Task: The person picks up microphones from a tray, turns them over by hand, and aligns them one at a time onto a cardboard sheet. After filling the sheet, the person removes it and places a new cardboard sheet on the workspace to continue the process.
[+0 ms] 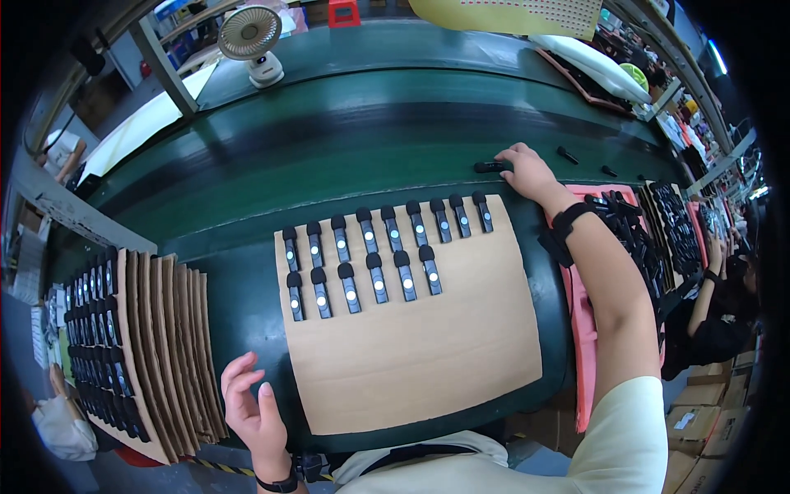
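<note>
On the table before me lies a brown cardboard sheet (411, 354) with two rows of small black clip-on microphones (368, 235). Each has a foam tip at the far end and a pale round dot on its body. Beyond the sheet's far right corner, my right hand (527, 171) reaches over the green belt. Its thumb and fingers close on the end of one black microphone (487, 167) lying there, foam tip pointing left. My left hand (253, 412) hovers beside the sheet's near left corner, fingers apart and holding nothing.
More black pieces (567, 154) lie on the green belt (370, 140). At right a pink tray (583, 321) holds a heap of black microphones. Stacked cardboard sheets (169, 354) with microphones stand at left. A small fan (251, 37) stands at the back; a co-worker (716, 305) is at far right.
</note>
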